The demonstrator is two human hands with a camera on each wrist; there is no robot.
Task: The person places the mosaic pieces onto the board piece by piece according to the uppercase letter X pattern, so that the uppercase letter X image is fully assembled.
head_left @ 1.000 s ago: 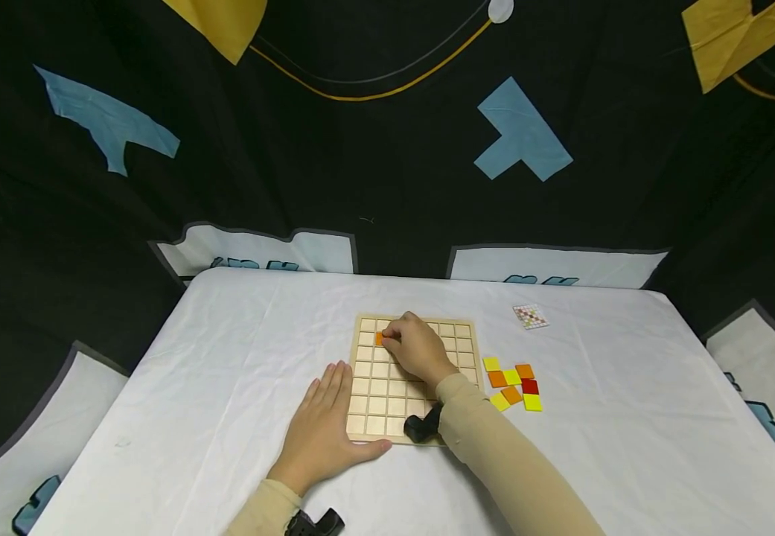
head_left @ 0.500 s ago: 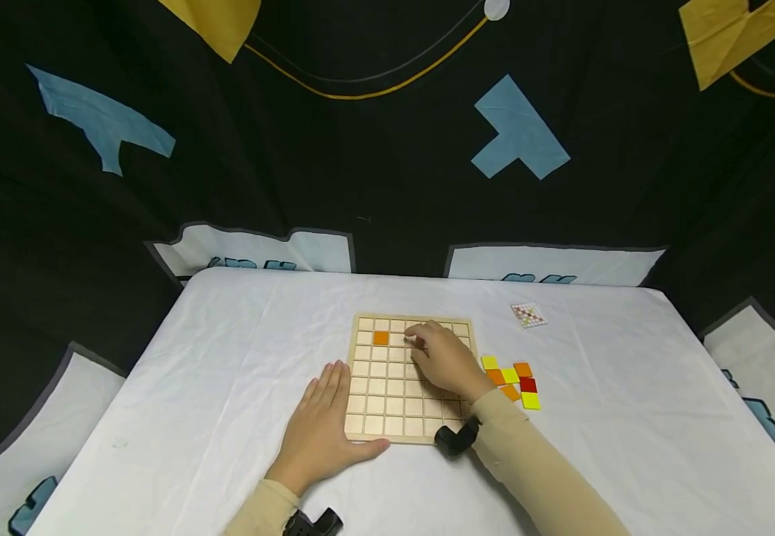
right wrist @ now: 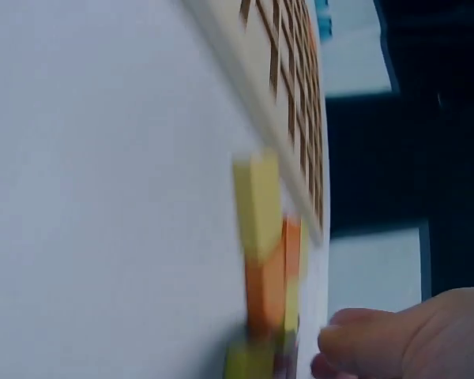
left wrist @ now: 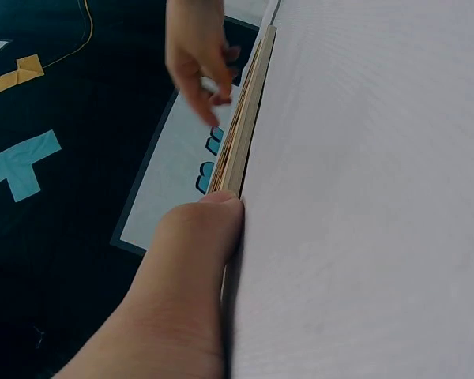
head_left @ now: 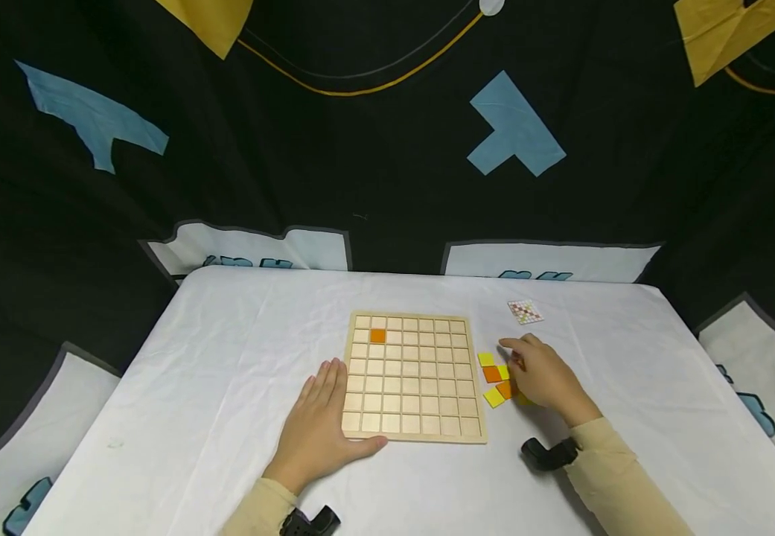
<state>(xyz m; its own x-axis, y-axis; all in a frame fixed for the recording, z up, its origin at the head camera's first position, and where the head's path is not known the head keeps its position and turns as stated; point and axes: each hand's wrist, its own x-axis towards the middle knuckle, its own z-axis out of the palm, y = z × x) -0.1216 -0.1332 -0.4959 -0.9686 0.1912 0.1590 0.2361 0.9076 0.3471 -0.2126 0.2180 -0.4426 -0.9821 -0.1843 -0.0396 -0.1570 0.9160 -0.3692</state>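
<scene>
White tablecloth [head_left: 226, 357]: my left hand [head_left: 320, 428] lies flat, steadying the grid board [head_left: 414, 380], while my right hand [head_left: 541, 376], fingers loosely curled, rests over the loose tiles [head_left: 494, 376], grip unconfirmed.

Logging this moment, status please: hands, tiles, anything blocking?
Left hand flat, steadying board. Right hand over loose tiles, grip unclear. One orange tile seated. Nothing blocking.
</scene>
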